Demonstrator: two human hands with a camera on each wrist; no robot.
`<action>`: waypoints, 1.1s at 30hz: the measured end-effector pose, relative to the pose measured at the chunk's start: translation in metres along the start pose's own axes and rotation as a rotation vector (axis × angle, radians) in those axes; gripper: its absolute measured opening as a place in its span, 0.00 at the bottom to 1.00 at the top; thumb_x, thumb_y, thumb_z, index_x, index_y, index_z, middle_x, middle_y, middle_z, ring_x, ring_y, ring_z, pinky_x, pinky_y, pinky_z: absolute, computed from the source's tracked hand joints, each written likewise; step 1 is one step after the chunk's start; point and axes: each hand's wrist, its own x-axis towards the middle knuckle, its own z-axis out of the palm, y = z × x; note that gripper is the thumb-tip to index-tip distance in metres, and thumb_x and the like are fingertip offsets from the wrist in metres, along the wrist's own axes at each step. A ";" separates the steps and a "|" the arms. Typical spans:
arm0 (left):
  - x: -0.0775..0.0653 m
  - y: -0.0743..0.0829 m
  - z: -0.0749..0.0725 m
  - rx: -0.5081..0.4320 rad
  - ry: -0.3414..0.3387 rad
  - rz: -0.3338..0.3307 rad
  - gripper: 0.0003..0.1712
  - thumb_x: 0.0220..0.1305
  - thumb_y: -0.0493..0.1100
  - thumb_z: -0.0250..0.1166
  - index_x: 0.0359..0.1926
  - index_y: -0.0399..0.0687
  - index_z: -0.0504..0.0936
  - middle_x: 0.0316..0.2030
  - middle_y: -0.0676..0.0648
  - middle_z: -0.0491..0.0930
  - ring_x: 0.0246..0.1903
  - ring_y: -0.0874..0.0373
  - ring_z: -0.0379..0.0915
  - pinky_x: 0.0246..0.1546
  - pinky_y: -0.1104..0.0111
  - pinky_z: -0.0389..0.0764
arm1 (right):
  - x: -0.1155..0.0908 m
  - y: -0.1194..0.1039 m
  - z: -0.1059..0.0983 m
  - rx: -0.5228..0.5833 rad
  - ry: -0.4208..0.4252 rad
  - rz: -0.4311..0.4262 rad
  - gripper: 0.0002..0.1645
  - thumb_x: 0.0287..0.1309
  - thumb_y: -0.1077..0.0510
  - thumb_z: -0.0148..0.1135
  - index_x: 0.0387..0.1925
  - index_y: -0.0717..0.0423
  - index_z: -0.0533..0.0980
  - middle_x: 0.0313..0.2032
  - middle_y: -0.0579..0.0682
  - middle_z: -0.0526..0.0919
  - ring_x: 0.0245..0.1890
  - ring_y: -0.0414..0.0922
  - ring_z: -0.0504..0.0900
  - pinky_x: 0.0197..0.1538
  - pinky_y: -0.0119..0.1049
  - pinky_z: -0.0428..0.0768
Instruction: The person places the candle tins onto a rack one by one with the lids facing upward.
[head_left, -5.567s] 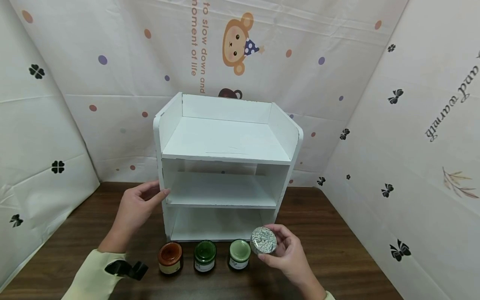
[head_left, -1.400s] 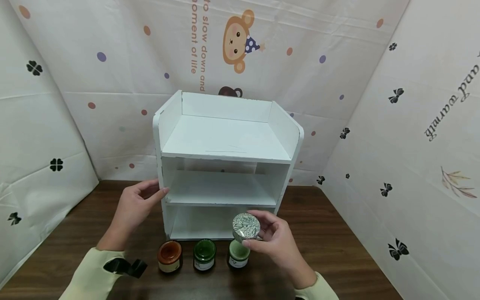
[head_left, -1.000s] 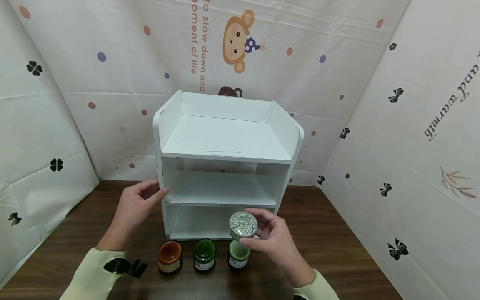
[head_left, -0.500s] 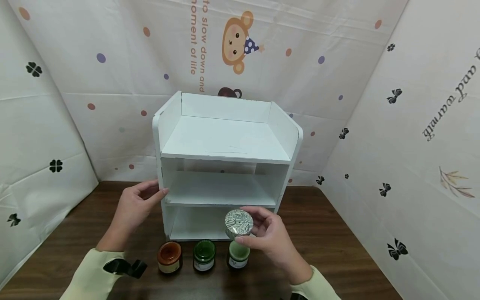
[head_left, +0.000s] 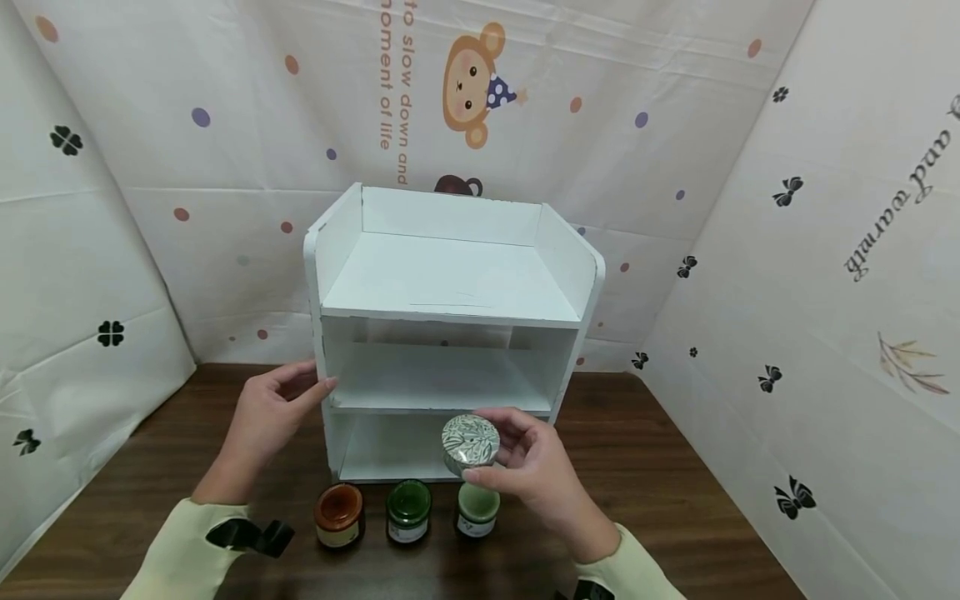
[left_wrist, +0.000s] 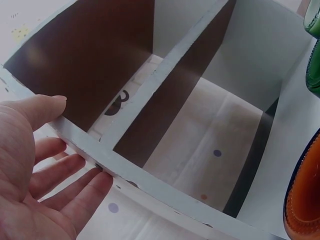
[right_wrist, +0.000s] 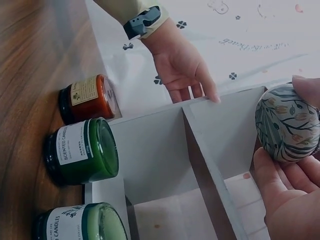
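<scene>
My left hand grips the left side panel of a white three-level shelf. In the left wrist view, its thumb lies over the panel's front edge and its fingers rest along the outer face. My right hand holds a round tin with a green leaf pattern, raised in front of the lowest compartment. The right wrist view shows thumb and fingers at opposite sides of this tin. Below stand an amber jar, a dark green jar and a pale green jar.
The three jars line up on the dark wooden table just before the shelf's base; the dark green one's label reads "scented candles". A printed white cloth hangs behind and at both sides. Black straps circle the sleeves.
The right hand has lifted the tin and carried it left, from beside the pale green jar to above and behind it. The left hand, shelf and jars have stayed put.
</scene>
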 end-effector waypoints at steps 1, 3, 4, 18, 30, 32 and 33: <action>0.000 0.000 0.000 0.000 0.000 -0.001 0.38 0.66 0.64 0.67 0.68 0.46 0.78 0.62 0.38 0.81 0.59 0.44 0.79 0.44 0.78 0.82 | 0.000 -0.001 0.001 -0.003 0.002 0.005 0.39 0.48 0.67 0.79 0.62 0.69 0.73 0.55 0.55 0.82 0.52 0.42 0.83 0.54 0.33 0.85; 0.000 0.000 -0.001 -0.003 -0.002 -0.002 0.38 0.66 0.64 0.67 0.68 0.46 0.78 0.62 0.38 0.81 0.59 0.44 0.79 0.44 0.79 0.82 | 0.002 -0.002 0.002 -0.002 0.004 0.009 0.39 0.48 0.67 0.79 0.62 0.69 0.73 0.55 0.55 0.82 0.52 0.43 0.83 0.54 0.33 0.85; 0.000 0.000 -0.001 -0.003 -0.003 -0.003 0.38 0.66 0.64 0.67 0.68 0.46 0.78 0.62 0.38 0.81 0.59 0.44 0.79 0.44 0.79 0.82 | 0.002 -0.002 0.002 0.000 0.003 0.011 0.39 0.47 0.67 0.79 0.62 0.68 0.73 0.55 0.55 0.82 0.52 0.43 0.83 0.54 0.33 0.85; 0.000 0.000 -0.002 0.004 -0.003 0.002 0.38 0.66 0.65 0.66 0.68 0.46 0.77 0.62 0.38 0.81 0.59 0.44 0.79 0.43 0.80 0.81 | 0.009 -0.009 0.011 0.027 -0.001 -0.004 0.42 0.44 0.69 0.80 0.63 0.69 0.73 0.55 0.55 0.82 0.51 0.43 0.85 0.52 0.34 0.85; 0.000 -0.001 0.000 0.021 0.009 0.009 0.38 0.66 0.65 0.66 0.67 0.46 0.78 0.62 0.37 0.81 0.58 0.44 0.80 0.44 0.78 0.83 | 0.014 -0.012 0.014 0.001 0.008 0.008 0.40 0.45 0.68 0.80 0.62 0.67 0.74 0.56 0.58 0.81 0.52 0.45 0.85 0.53 0.35 0.85; 0.000 -0.002 0.000 0.016 0.009 0.013 0.37 0.66 0.64 0.67 0.67 0.46 0.79 0.61 0.38 0.82 0.56 0.50 0.81 0.42 0.80 0.82 | 0.014 -0.013 0.014 0.005 0.007 0.011 0.40 0.45 0.68 0.80 0.62 0.67 0.74 0.55 0.58 0.81 0.51 0.45 0.85 0.52 0.35 0.86; 0.000 -0.002 0.000 0.015 0.008 0.016 0.37 0.66 0.64 0.67 0.67 0.45 0.79 0.61 0.38 0.82 0.54 0.54 0.81 0.41 0.81 0.81 | 0.015 -0.013 0.015 0.008 0.006 0.014 0.41 0.45 0.68 0.80 0.62 0.67 0.74 0.55 0.57 0.81 0.51 0.44 0.85 0.52 0.35 0.86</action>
